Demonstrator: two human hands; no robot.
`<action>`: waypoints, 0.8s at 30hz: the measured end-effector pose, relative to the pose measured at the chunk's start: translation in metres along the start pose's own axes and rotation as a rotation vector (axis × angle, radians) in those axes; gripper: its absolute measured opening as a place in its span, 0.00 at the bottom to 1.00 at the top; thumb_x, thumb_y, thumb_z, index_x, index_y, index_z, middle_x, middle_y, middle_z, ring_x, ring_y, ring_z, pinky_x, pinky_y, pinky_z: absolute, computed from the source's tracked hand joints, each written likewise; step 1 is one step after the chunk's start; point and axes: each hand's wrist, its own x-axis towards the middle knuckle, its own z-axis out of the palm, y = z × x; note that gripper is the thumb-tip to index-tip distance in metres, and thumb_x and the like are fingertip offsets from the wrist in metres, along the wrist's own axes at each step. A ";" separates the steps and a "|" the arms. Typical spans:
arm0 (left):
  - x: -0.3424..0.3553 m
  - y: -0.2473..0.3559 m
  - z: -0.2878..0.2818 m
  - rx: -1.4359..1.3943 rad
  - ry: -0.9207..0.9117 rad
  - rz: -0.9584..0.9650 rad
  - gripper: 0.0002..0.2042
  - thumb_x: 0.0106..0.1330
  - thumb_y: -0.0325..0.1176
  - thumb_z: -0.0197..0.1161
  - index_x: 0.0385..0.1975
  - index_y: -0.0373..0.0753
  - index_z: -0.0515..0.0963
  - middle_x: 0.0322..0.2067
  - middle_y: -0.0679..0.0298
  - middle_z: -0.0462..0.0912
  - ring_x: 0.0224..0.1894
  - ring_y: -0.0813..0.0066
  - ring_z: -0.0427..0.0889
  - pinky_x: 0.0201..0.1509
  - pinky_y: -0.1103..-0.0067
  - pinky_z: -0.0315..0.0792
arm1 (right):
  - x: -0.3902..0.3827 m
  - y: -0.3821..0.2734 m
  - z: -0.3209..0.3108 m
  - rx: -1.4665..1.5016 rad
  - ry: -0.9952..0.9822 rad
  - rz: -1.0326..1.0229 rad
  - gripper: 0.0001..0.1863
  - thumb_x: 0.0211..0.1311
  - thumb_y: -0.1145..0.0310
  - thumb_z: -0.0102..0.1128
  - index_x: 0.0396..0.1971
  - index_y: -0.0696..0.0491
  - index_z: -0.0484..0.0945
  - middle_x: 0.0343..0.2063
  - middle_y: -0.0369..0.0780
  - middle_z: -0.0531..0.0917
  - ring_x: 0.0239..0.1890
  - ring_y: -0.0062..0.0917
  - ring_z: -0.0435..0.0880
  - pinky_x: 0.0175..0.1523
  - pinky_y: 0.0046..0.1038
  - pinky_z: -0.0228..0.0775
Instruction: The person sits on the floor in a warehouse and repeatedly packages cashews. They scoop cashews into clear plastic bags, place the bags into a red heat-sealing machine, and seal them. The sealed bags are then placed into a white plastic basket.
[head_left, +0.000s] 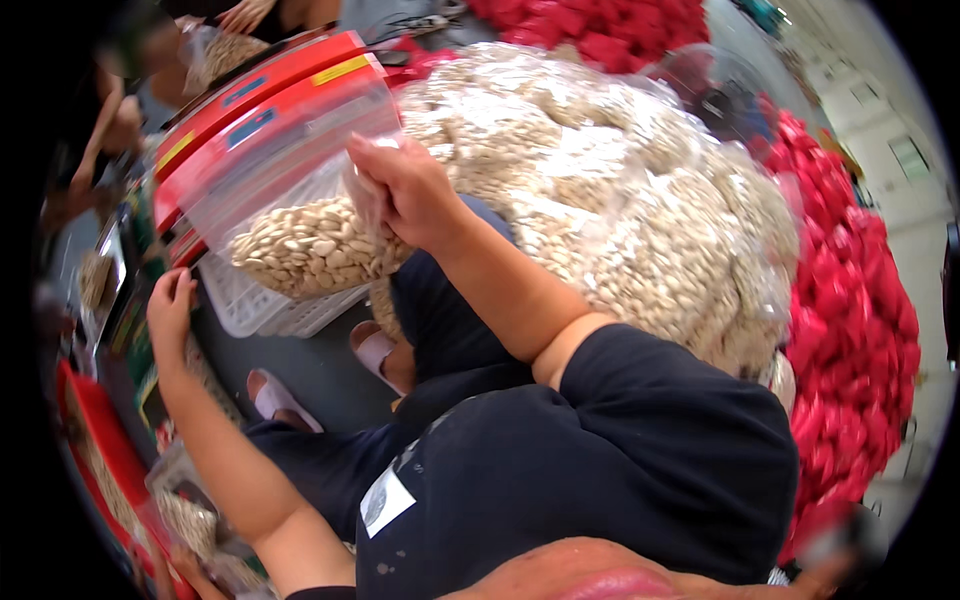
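My right hand [408,190] is closed round the gathered neck of a clear plastic bag of whitish, flat seeds [305,245], which look like pumpkin seeds. The bag hangs tilted in front of a red machine [265,95] with small blue panels and yellow labels, which looks like a bag sealer. Under the bag, a white slotted plastic basket [270,310] stands on the floor. Off to the left, near the machine's lower corner, my left hand [172,305] is raised with its fingers loosely bent and apart. Nothing shows in it.
To my right rises a large heap of clear bags filled with seeds [670,230]. Red packages [850,330] are piled behind it and at the far side. Co-workers' hands [245,15] show at the upper left, with red trays [105,450] at the lower left.
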 end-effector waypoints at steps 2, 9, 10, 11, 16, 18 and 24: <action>0.003 0.011 0.005 0.058 -0.064 0.034 0.13 0.61 0.39 0.52 0.36 0.34 0.73 0.24 0.67 0.76 0.25 0.83 0.72 0.31 0.86 0.66 | -0.016 -0.047 -0.010 -0.052 0.293 -0.092 0.19 0.59 0.63 0.48 0.09 0.50 0.63 0.06 0.30 0.63 0.08 0.15 0.59 0.13 0.16 0.48; -0.006 0.047 0.018 0.002 -0.279 0.149 0.11 0.62 0.33 0.50 0.38 0.32 0.72 0.27 0.65 0.75 0.30 0.81 0.74 0.33 0.85 0.68 | -0.137 -0.207 -0.028 0.058 0.902 -1.223 0.08 0.56 0.64 0.52 0.25 0.54 0.72 0.15 0.34 0.72 0.20 0.19 0.73 0.25 0.19 0.65; -0.002 0.055 0.029 -0.022 -0.324 0.190 0.11 0.62 0.32 0.50 0.39 0.32 0.72 0.27 0.65 0.75 0.30 0.81 0.74 0.34 0.84 0.69 | -0.163 -0.231 -0.019 -0.018 1.004 -1.474 0.09 0.57 0.64 0.51 0.24 0.54 0.72 0.17 0.36 0.72 0.21 0.19 0.72 0.27 0.19 0.65; -0.005 0.063 0.033 -0.060 -0.364 0.182 0.11 0.62 0.31 0.50 0.41 0.32 0.71 0.30 0.65 0.75 0.32 0.80 0.75 0.35 0.84 0.69 | -0.192 -0.247 -0.040 -0.244 0.991 -1.559 0.09 0.57 0.65 0.51 0.23 0.54 0.71 0.19 0.36 0.72 0.20 0.18 0.71 0.27 0.19 0.63; -0.029 0.106 0.024 -0.097 -0.395 0.218 0.14 0.60 0.30 0.51 0.45 0.32 0.69 0.31 0.64 0.76 0.33 0.80 0.73 0.38 0.84 0.67 | -0.189 -0.274 -0.123 -0.815 1.431 -1.334 0.07 0.56 0.69 0.50 0.25 0.55 0.75 0.19 0.34 0.75 0.18 0.14 0.69 0.26 0.13 0.61; -0.037 0.115 0.019 -0.172 -0.356 0.243 0.14 0.60 0.30 0.51 0.45 0.32 0.69 0.31 0.64 0.76 0.33 0.80 0.73 0.38 0.85 0.67 | -0.169 -0.249 -0.131 -0.756 0.966 -0.901 0.08 0.56 0.67 0.50 0.28 0.55 0.76 0.22 0.35 0.77 0.22 0.14 0.74 0.29 0.14 0.64; -0.049 0.111 0.006 0.024 -0.356 0.166 0.13 0.57 0.28 0.55 0.42 0.32 0.70 0.30 0.64 0.77 0.32 0.80 0.75 0.37 0.84 0.69 | -0.097 -0.152 -0.117 -1.179 0.359 -0.056 0.12 0.57 0.64 0.52 0.29 0.57 0.77 0.23 0.33 0.79 0.24 0.14 0.74 0.32 0.17 0.65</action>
